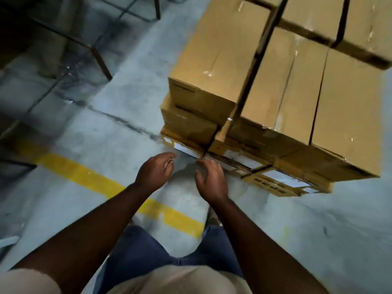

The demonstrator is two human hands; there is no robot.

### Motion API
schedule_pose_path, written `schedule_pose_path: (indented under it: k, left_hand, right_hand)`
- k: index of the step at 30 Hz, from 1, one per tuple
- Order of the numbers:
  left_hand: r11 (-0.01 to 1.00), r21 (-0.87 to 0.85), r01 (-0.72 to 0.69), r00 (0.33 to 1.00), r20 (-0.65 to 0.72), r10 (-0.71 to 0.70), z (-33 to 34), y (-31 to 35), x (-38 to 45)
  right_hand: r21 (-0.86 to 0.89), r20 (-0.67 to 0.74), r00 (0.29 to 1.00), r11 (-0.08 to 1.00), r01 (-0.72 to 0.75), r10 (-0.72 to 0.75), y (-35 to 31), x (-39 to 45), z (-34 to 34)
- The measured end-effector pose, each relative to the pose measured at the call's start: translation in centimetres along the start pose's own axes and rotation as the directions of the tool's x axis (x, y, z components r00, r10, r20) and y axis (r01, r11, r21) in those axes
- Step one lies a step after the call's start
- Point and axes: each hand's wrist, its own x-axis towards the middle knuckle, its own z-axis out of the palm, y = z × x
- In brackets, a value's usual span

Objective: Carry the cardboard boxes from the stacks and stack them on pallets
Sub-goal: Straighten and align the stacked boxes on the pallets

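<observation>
A tall stack of brown cardboard boxes (282, 85) stands on the concrete floor at the upper right, several layers high, with white labels on the lowest boxes (244, 160). Both my arms reach forward toward its near left corner. My left hand (156, 171) hovers over the floor just left of the stack's bottom corner, fingers loosely curled and holding nothing. My right hand (211, 180) hangs in front of the lowest labelled boxes, fingers relaxed and spread, gripping nothing. Neither hand touches a box.
A yellow floor line (89, 177) runs diagonally across the grey concrete in front of my legs. Dark metal frame legs (101, 60) and dim racking stand at the upper left. A dark crack crosses the floor toward the stack.
</observation>
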Motion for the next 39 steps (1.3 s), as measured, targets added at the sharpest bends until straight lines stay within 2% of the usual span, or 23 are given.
schedule_pose_path:
  k: [4,9,13,16,23,26,32,36,39]
  left_hand:
    - [0.995,-0.095,0.017,0.998,-0.061,-0.023,-7.0,-5.9,-2.1]
    - [0.991,-0.101,0.086,0.982,-0.16,-0.101,-19.4,-14.5,-3.4]
    - [0.979,-0.156,0.132,0.987,-0.071,-0.144,-26.0,-17.6,-1.2]
    - [0.969,-0.209,0.135,0.99,-0.011,-0.14,-28.7,-19.2,2.7]
    - [0.97,-0.188,0.153,0.988,0.06,-0.144,-32.3,-26.4,15.6]
    - [0.976,-0.176,0.126,0.99,0.079,-0.114,-34.7,-28.7,22.3]
    - [0.968,-0.244,0.062,0.998,0.044,-0.052,-38.2,-29.2,38.2]
    - [0.963,-0.267,0.045,0.991,0.131,-0.01,-39.2,-29.2,48.0]
    - [0.964,-0.265,0.015,0.98,0.197,0.039,-39.1,-30.8,56.7]
  right_hand:
    - [-0.012,0.104,0.995,1.0,0.009,-0.007,-6.3,1.5,3.7]
    - [0.128,0.081,0.993,0.987,-0.092,0.082,-17.6,3.8,8.7]
    - [0.152,0.034,0.993,0.981,-0.12,0.117,-23.3,7.3,10.5]
    - [0.164,-0.025,0.986,0.974,-0.156,0.162,-25.1,11.2,11.5]
    - [0.327,-0.14,0.949,0.918,-0.224,0.281,-26.4,25.5,17.7]
    - [0.328,-0.137,0.928,0.9,-0.288,0.347,-27.6,31.6,19.6]
    - [0.251,-0.112,0.912,0.899,-0.358,0.394,-29.7,46.1,17.5]
    - [0.298,-0.134,0.879,0.864,-0.405,0.458,-30.9,54.9,16.0]
    - [0.332,-0.168,0.823,0.817,-0.471,0.543,-30.4,60.7,16.4]
